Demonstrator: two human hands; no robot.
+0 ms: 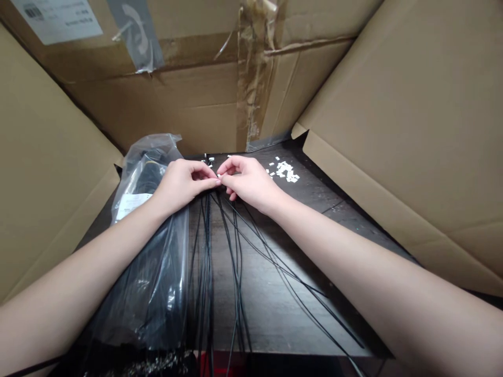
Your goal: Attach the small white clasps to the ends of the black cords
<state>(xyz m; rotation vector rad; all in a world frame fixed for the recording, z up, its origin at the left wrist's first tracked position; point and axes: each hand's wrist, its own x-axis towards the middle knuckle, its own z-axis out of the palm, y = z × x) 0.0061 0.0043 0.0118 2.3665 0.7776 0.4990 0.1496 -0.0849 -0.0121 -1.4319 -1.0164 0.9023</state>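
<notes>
- Left hand (183, 184) and right hand (247, 183): narrow, fingertips meeting tip to tip above the dark wood surface (267, 309), pinched on what looks like a small white piece (218, 177) — too tiny to make out further.
- Thin black cables (207, 246): gathered just below the fingertips, about midway between the hands, with their long axis running from far to near. Strands fanning toward the near right, some hanging past the near edge of the surface.
- Pile of small white pieces (283, 170): on the surface at the far right, just beyond the right hand and well apart from the left.
- A few loose white bits (208, 160): just beyond the fingertips, nearer the left hand.
- Clear plastic bag (157, 149): along the left side, under the left forearm, with coiled black cable (145, 173) inside and a white label (131, 205) on it.
- Cardboard box flaps (404, 125): walling in the left, right and far sides — brown packing tape (255, 78) across the far one.
</notes>
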